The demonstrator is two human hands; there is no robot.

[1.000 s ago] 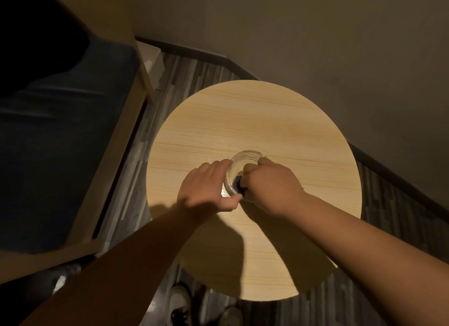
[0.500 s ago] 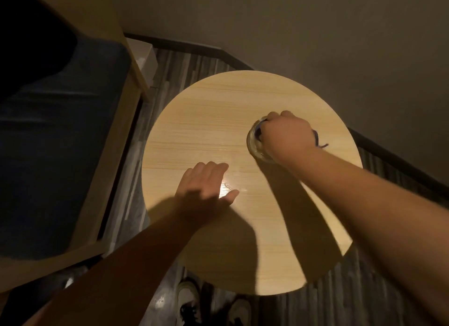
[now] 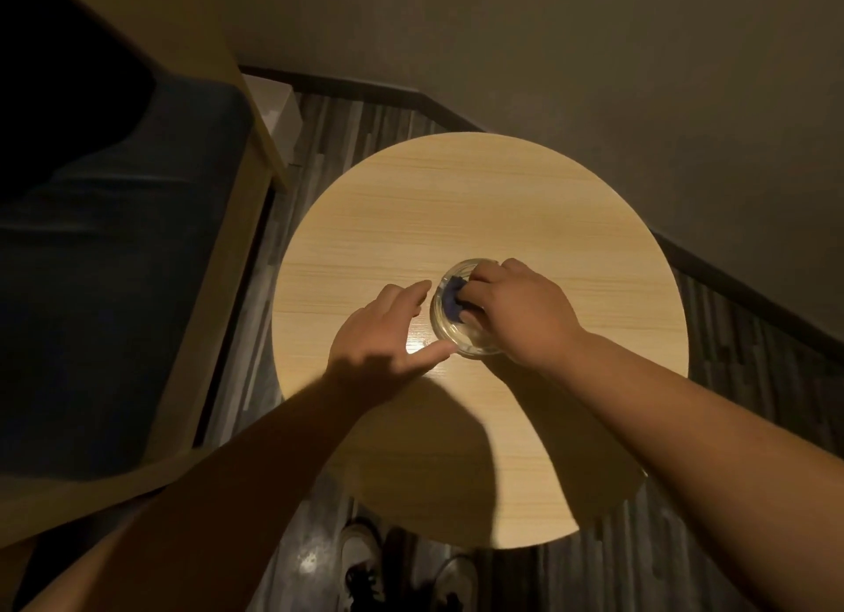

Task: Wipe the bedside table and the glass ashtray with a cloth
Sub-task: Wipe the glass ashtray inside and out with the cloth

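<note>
One round wooden desk (image 3: 479, 209) spreads beneath both hands. The glass ashtray (image 3: 461, 337) sits on it between them. The left hand (image 3: 383, 337) lies spread, fingers and thumb at the ashtray's rim. The right hand (image 3: 520, 314) curls over it, pinching a dark blue cloth (image 3: 453, 297) inside.

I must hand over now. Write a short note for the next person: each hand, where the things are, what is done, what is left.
Left hand: open, fingers spread beside the ashtray, thumb tip at its near rim.
Right hand: pinches the blue cloth and presses it inside the ashtray.
The ashtray stands near the middle of the round table.
Done: cannot tell whether the table is wiped; a shiny patch shows beside the ashtray.
Left: finish the ashtray, then probably the table under it.
</note>
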